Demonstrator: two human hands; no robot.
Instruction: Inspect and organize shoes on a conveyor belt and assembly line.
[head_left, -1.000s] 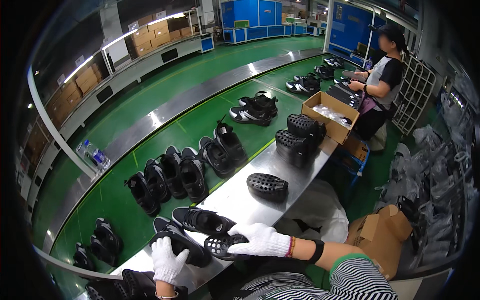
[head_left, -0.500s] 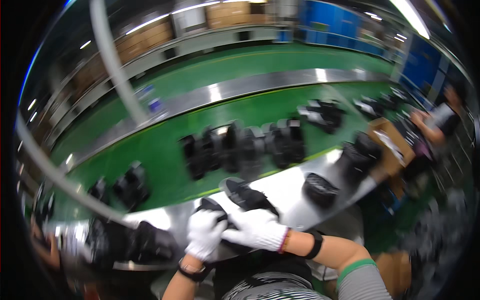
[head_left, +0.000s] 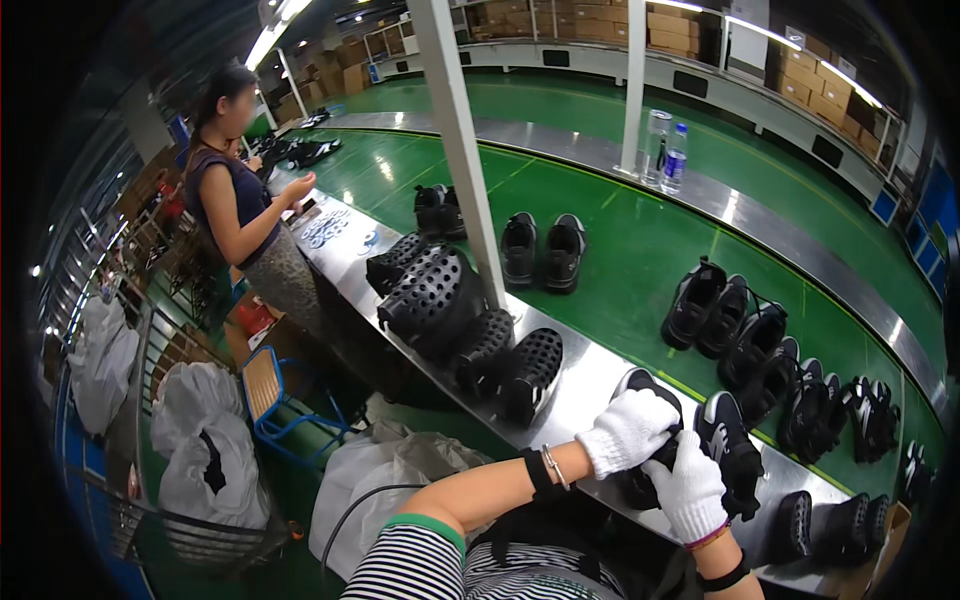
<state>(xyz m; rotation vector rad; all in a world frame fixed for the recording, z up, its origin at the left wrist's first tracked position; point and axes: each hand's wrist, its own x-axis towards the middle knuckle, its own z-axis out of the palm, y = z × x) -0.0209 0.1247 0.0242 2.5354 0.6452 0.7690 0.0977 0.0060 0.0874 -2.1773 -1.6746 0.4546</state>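
Note:
My left hand (head_left: pixel 628 432), in a white glove, rests on top of a black sneaker (head_left: pixel 640 482) lying on the steel table (head_left: pixel 585 385). Just below and to the right of it, my right hand (head_left: pixel 690 490), also gloved in white, grips the same sneaker's side. A second black sneaker (head_left: pixel 732 450) lies right beside it, touching my right hand. Both wrists wear dark bands.
Several black perforated clogs (head_left: pixel 432 292) are piled on the table by a white post (head_left: pixel 462 160). Pairs of black sneakers (head_left: pixel 745 335) ride the green belt (head_left: pixel 640 250), with two bottles (head_left: pixel 666 150) beyond. A person (head_left: pixel 245 215) stands left, near white bags (head_left: pixel 205 440) and a blue chair (head_left: pixel 268 385).
The view has swung far to the left along the table. My two hands have stayed together on the black sneaker, now seen at the lower right.

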